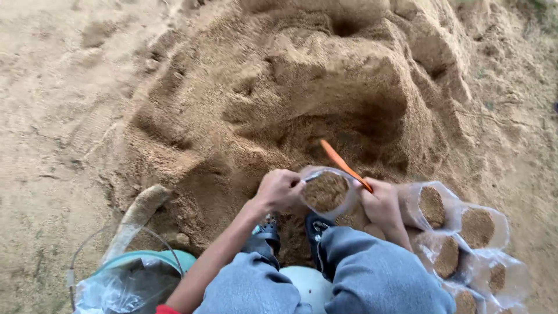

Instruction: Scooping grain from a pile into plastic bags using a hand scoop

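Both hands close on a sand-filled bag.
Left hand fingers pinch the clear plastic bag rim; right hand fingers grip its other side, curled round a thin orange stick.

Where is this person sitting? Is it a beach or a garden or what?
Probably outdoors at a plant nursery or a work yard, not a beach. There is a big dug-out heap of brown sandy soil, bare trampled ground, and a row of small clear plastic bags filled with soil.

Tan sand, an orange tool, clear bags of brown soil, blue jeans and a teal bucket.
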